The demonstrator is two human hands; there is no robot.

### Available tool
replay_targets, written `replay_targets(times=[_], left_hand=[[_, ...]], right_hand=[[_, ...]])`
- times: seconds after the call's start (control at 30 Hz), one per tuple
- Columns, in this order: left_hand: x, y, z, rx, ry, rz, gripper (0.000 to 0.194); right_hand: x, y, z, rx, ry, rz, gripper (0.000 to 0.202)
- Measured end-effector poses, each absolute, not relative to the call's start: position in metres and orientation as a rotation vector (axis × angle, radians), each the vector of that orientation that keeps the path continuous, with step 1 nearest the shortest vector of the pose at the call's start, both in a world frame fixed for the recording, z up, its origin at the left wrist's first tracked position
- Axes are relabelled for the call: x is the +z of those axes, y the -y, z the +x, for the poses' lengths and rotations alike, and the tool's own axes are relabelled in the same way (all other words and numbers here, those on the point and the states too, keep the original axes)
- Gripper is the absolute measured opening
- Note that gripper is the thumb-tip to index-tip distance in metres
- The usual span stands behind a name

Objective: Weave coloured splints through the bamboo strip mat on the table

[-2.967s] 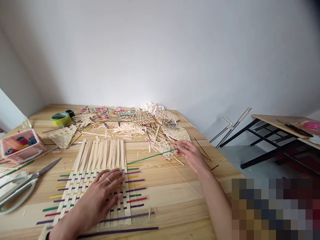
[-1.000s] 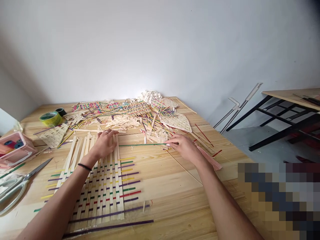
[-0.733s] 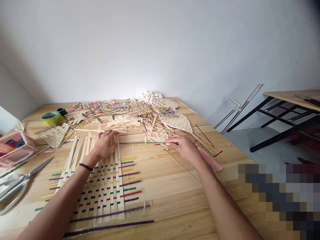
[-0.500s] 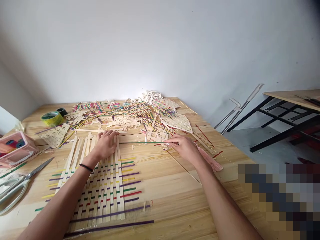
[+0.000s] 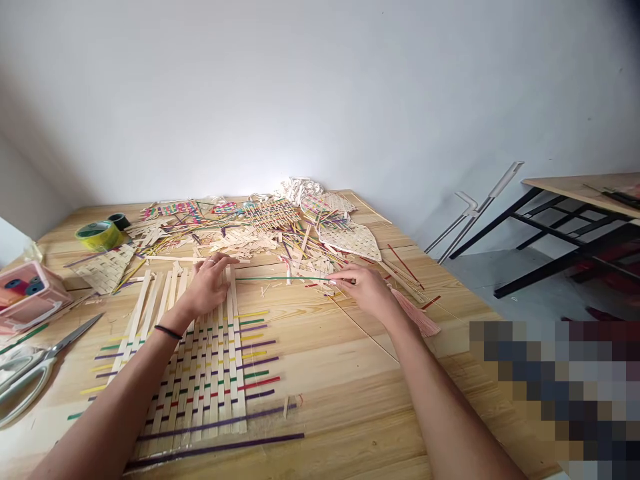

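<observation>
A partly woven mat (image 5: 213, 373) of pale upright strips crossed by purple, yellow, green and red strips lies in front of me. My left hand (image 5: 207, 287) has its fingers curled over the loose upper ends of the pale strips (image 5: 232, 293), partly hiding them. To the right, my right hand (image 5: 360, 287) pinches the end of a thin green strip (image 5: 280, 278). That strip stretches level across to the mat's upper right edge, where its left end goes out of sight at the pale strips and my left hand.
Scissors (image 5: 50, 360), a pink basket (image 5: 37, 310) and a yellow tape roll (image 5: 97, 235) sit on the left. A heap of strip scraps (image 5: 240, 243) and a woven fan-shaped piece (image 5: 353, 241) lie behind. A pink tassel (image 5: 415, 313) rests by my right forearm.
The whole view has shifted slightly. Both hands keep nearly the same places, and the green strip stays pinched in my right hand.
</observation>
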State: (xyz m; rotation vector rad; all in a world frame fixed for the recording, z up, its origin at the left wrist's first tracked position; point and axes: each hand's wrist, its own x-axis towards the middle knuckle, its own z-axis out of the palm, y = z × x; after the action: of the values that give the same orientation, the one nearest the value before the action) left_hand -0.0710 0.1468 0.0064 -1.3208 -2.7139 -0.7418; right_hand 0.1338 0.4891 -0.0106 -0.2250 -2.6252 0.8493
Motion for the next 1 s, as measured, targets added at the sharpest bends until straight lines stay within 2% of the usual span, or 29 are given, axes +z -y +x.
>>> replay_targets(times=[0.23, 0.33, 0.63, 1.0], left_hand=[[0.01, -0.147, -0.077, -1.327, 2.452, -1.406, 0.035], [0.013, -0.147, -0.075, -1.498, 2.495, -1.338, 0.033], [0.019, -0.149, -0.07, -1.696, 2.56, -1.262, 0.033], [0.017, -0.147, -0.073, -1.715, 2.647, -1.28, 0.032]], right_hand=[[-0.01, -0.486, 0.133, 0.872, 2.601, -0.167, 0.024], [-0.012, -0.484, 0.132, 0.883, 2.613, -0.137, 0.024], [-0.014, -0.481, 0.128, 0.835, 2.594, -0.094, 0.022], [-0.005, -0.473, 0.129, 0.891, 2.535, -0.058, 0.021]])
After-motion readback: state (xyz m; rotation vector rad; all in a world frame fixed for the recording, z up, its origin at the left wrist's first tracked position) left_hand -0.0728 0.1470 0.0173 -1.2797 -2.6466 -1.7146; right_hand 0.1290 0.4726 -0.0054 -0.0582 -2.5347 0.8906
